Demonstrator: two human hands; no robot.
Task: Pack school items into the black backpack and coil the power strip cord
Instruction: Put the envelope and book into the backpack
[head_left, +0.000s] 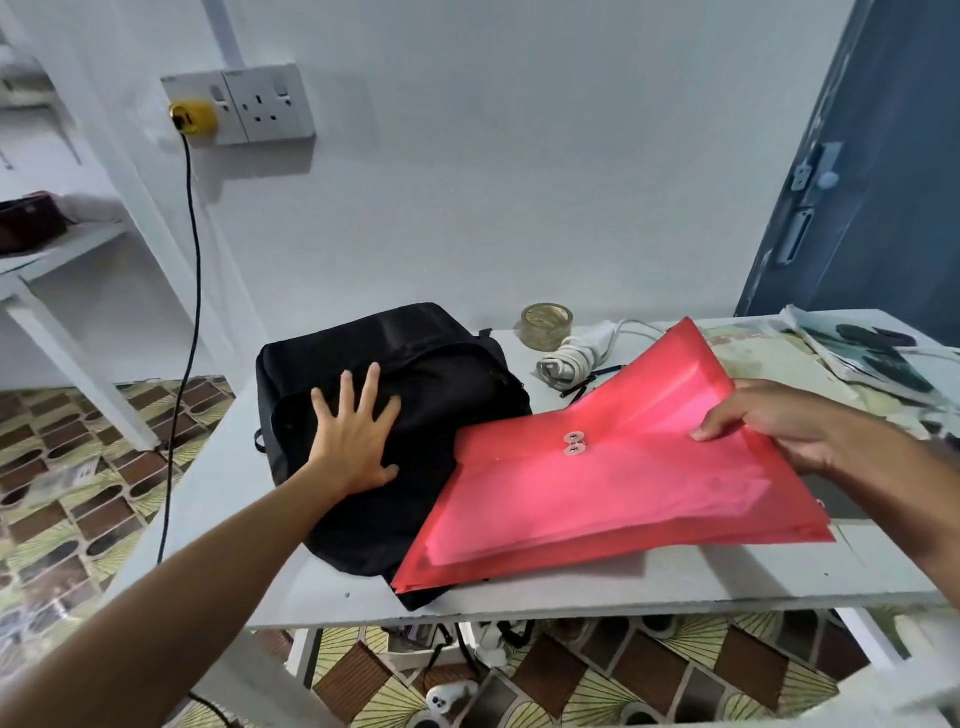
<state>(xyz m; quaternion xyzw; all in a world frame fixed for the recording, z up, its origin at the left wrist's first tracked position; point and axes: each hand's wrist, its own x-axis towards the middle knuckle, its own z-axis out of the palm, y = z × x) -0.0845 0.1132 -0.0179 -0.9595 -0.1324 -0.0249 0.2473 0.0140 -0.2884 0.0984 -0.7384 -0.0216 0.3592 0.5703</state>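
Backpack (405, 415) pinned flat by the left hand, red envelope folder (613, 467) held by the right hand and angled toward it.

Fingers (719, 423) of the right hand (779, 426) pinch the folder's right edge, thumb on top, the rest hidden beneath; the folder's long axis runs from that grip down-left, its near-left corner overlapping the backpack's near right side. Left hand (353, 441) lies spread and straight-fingered on the black backpack's front panel, pressing, gripping nothing. Backpack lies flat on the worktop (623, 582), its top pointing away toward the wall, and its zip looks closed from here, so the left hand, the nearer one, likely must open it first. White power strip cord (566, 358) sits loosely bundled behind the folder, beside a tape roll (545, 325).
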